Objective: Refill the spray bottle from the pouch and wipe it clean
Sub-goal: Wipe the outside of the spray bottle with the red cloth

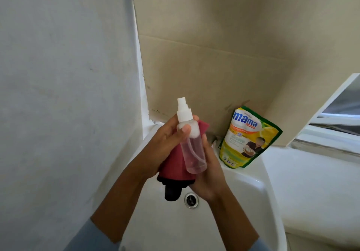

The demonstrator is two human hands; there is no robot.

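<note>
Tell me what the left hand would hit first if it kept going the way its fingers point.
The left hand points up and right, already gripping the spray bottle against the red cloth. Beyond those, likely the tiled wall above the pouch, though depth is unclear.

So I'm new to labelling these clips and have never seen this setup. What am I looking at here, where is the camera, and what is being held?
There is no machine: a person wears the camera on the head, looking down at their own two hands above a white sink. The left hand grips the neck of a clear spray bottle, its white sprayer on. The right hand cups the bottle's lower part. A red cloth lies between the hands and the bottle. The yellow-green refill pouch stands upright at the sink's back corner, against the wall.
</note>
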